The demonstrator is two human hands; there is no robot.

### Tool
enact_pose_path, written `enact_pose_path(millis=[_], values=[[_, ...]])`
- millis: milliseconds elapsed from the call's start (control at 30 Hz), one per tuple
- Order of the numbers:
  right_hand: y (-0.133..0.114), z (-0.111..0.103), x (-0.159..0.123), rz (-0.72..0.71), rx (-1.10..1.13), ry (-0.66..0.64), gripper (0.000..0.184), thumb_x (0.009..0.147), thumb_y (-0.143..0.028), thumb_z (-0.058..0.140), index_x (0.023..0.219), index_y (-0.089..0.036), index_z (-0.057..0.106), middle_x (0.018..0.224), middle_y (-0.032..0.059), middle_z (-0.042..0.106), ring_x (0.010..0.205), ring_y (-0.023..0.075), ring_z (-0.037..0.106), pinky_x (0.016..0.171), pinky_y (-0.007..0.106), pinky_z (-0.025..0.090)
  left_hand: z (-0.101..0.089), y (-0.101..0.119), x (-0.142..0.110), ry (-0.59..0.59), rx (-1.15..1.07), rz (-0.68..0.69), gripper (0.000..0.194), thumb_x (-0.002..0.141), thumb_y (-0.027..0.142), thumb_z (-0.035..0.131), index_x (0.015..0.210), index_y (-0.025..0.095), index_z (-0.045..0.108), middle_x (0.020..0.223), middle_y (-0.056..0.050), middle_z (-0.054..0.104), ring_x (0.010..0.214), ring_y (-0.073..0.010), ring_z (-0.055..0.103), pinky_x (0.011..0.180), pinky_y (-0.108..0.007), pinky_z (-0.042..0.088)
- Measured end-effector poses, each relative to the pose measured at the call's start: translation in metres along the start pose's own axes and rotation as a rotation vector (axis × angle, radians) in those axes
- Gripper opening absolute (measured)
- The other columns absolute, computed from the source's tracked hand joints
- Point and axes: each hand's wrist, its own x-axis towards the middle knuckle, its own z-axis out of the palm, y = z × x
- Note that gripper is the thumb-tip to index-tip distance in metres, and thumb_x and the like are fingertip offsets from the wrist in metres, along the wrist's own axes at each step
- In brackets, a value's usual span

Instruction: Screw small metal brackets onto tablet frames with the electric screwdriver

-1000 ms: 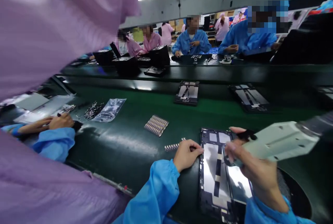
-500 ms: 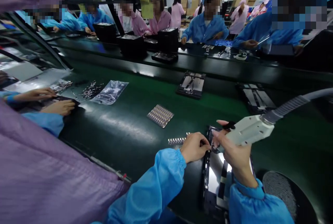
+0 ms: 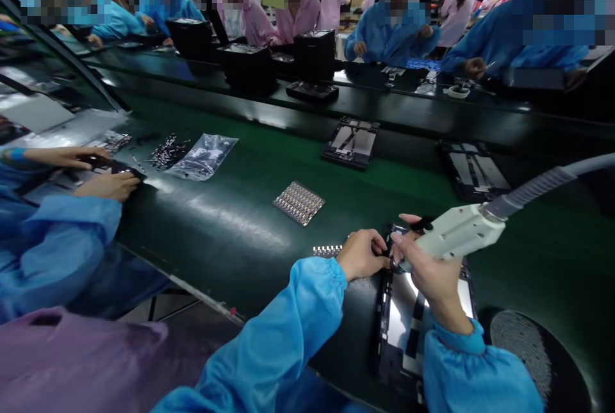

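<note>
My right hand (image 3: 429, 270) is wrapped round a pale grey power screwdriver (image 3: 456, 232) with a ribbed hose (image 3: 528, 192) leading off to the right; its tip points down at the top left corner of an open tablet chassis (image 3: 408, 317) lying on the dark belt. My left hand (image 3: 361, 253) is curled at that same corner, fingers pinched together on something too small to see. A short strip of small metal parts (image 3: 327, 250) lies just left of it. A flat tray of small parts (image 3: 298, 202) sits further back.
Two more open chassis (image 3: 350, 143) (image 3: 473, 170) ride the green belt (image 3: 269, 163) behind. A co-worker's hands (image 3: 103, 186) work at the left beside clear bags (image 3: 202, 157). People in blue and pink sit across the line. A round black mat (image 3: 523, 349) lies at lower right.
The view swung left and down, and the purple sleeve dropped out of the upper left. My right hand brought the screwdriver from the chassis middle to its top left corner, meeting my left hand.
</note>
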Motion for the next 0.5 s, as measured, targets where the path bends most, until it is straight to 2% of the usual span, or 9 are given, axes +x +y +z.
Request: enact_pose_path(millis=[267,333,400,500], values=[[-0.001,0.005,-0.002,0.000,-0.065,0.015,0.029,0.076,-0.028,0.073,0.100,-0.018,0.060,0.049,-0.0056,0.058,0.042,0.0159,0.055,0.050,0.032,0.051,0.001,0.003,-0.002,-0.007,-0.007,0.016,0.015,0.062,0.017,0.075,0.075,0.015,0.067,0.070,-0.001,0.069,0.068,-0.0155,0.065,0.060,-0.022,0.049],[0.000,0.004,-0.006,-0.008,-0.122,-0.013,0.024,0.078,-0.030,0.072,0.094,-0.019,0.059,0.050,-0.0053,0.057,0.044,0.0159,0.056,0.051,0.032,0.053,-0.010,0.003,-0.001,-0.058,-0.055,0.020,0.011,0.067,0.018,0.071,0.077,0.015,0.068,0.067,-0.001,0.069,0.064,-0.0151,0.065,0.059,-0.023,0.049],[0.002,0.004,-0.010,0.001,-0.174,-0.046,0.020,0.080,-0.032,0.070,0.091,-0.020,0.059,0.051,-0.0049,0.057,0.047,0.0161,0.058,0.051,0.031,0.053,-0.029,0.001,0.001,-0.039,-0.111,0.025,0.009,0.075,0.022,0.068,0.079,0.014,0.070,0.065,-0.002,0.068,0.061,-0.0144,0.065,0.059,-0.023,0.049],[0.006,0.006,-0.015,0.033,-0.187,-0.028,0.021,0.081,-0.034,0.069,0.092,-0.020,0.059,0.053,-0.0045,0.057,0.048,0.0157,0.058,0.052,0.031,0.052,-0.060,-0.004,0.000,0.164,0.008,0.041,0.012,0.081,0.023,0.065,0.079,0.014,0.072,0.070,-0.003,0.071,0.064,-0.0147,0.065,0.065,-0.025,0.050]])
